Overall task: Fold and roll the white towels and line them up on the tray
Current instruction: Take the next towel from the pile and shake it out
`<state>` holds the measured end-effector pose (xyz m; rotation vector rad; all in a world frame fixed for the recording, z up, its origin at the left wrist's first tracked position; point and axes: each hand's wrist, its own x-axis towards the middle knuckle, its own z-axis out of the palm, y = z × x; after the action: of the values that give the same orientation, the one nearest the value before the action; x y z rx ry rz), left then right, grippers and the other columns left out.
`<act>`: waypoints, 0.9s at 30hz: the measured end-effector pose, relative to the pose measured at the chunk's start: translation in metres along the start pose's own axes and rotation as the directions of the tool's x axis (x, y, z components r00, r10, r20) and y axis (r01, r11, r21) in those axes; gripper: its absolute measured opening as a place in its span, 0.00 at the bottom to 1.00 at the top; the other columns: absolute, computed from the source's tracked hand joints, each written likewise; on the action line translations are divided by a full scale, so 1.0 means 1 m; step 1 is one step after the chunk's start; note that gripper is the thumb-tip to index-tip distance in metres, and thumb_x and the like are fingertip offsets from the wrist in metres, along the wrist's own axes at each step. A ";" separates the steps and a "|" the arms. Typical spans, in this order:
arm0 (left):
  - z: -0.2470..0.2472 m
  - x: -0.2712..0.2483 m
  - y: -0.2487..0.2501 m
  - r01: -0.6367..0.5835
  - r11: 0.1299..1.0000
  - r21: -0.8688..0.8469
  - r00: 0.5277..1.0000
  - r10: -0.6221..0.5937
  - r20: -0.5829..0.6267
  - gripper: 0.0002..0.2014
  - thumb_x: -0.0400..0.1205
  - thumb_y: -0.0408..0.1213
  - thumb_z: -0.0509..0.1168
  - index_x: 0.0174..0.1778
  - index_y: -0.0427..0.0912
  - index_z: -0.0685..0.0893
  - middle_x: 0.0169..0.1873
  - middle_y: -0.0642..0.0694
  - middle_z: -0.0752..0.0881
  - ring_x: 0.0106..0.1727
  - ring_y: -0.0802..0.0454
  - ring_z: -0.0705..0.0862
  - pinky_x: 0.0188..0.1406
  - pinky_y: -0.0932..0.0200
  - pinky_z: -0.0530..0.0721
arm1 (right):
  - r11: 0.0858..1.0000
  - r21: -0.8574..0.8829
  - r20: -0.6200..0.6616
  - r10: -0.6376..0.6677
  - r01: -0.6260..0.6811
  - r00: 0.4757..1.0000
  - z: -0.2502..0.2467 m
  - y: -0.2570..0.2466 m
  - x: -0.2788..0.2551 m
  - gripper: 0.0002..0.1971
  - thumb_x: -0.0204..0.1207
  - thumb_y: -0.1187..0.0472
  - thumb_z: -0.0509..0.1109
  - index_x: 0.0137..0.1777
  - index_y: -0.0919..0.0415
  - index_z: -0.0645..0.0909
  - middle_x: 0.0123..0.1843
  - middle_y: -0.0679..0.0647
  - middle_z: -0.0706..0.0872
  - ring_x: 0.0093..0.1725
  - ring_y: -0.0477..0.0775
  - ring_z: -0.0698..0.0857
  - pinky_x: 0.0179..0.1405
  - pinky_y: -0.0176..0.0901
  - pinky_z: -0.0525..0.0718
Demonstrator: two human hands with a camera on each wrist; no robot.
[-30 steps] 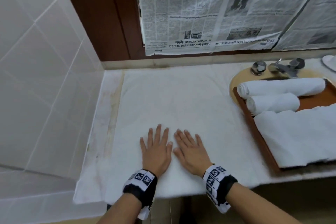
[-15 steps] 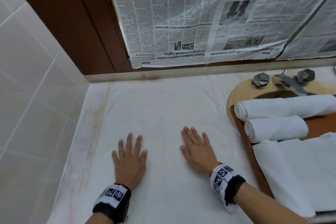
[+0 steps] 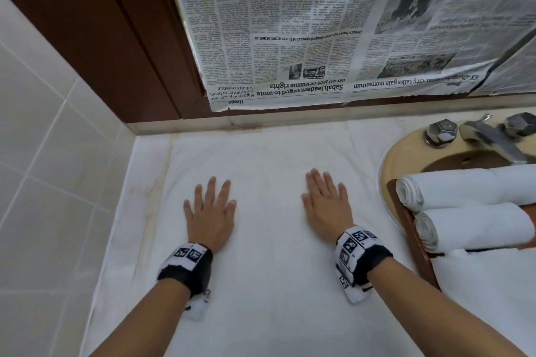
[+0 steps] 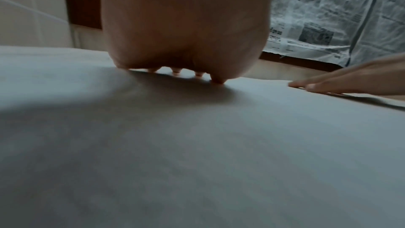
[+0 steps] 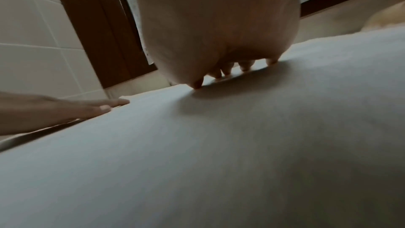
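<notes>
White towel (image 3: 275,240) lies spread flat on the counter, left of the wooden tray (image 3: 406,226); left hand (image 3: 210,217) and right hand (image 3: 326,203) press it palms-down, well apart, fingers straight, gripping nothing. Two rolled towels (image 3: 464,206) lie side by side on the tray

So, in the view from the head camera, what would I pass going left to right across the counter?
Tiled wall → left hand flat on the spread towel → right hand on the same towel → tray with two rolled towels.
</notes>
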<state>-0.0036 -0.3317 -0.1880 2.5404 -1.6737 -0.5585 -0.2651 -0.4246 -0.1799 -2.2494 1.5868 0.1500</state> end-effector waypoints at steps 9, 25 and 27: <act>0.004 0.036 0.056 -0.174 0.984 0.039 0.984 0.173 0.042 0.28 0.88 0.60 0.37 0.87 0.66 0.44 0.87 0.58 0.38 0.88 0.45 0.37 0.83 0.32 0.40 | 0.974 -0.068 0.048 -0.212 0.215 0.976 0.009 -0.053 0.039 0.33 0.85 0.41 0.33 0.88 0.51 0.41 0.89 0.44 0.39 0.88 0.52 0.39 0.85 0.62 0.39; -0.038 0.100 -0.047 0.155 0.984 -0.085 0.986 -0.160 -0.052 0.30 0.89 0.57 0.46 0.88 0.56 0.50 0.88 0.50 0.44 0.88 0.41 0.44 0.83 0.32 0.47 | 0.991 0.016 -0.053 0.136 -0.136 0.989 -0.038 0.052 0.078 0.32 0.88 0.41 0.37 0.88 0.51 0.39 0.89 0.47 0.37 0.88 0.52 0.38 0.85 0.59 0.39; -0.037 0.094 -0.043 0.109 0.992 -0.069 0.991 -0.113 -0.066 0.30 0.89 0.57 0.46 0.88 0.57 0.50 0.88 0.52 0.45 0.87 0.39 0.45 0.83 0.31 0.48 | 0.999 0.003 -0.052 0.036 -0.036 0.998 -0.033 0.039 0.070 0.32 0.88 0.40 0.36 0.88 0.50 0.37 0.88 0.44 0.35 0.87 0.50 0.36 0.85 0.57 0.35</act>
<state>0.0791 -0.4038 -0.1889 2.5868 -1.4746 -0.5154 -0.2808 -0.5096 -0.1801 -2.2415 1.6536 0.1005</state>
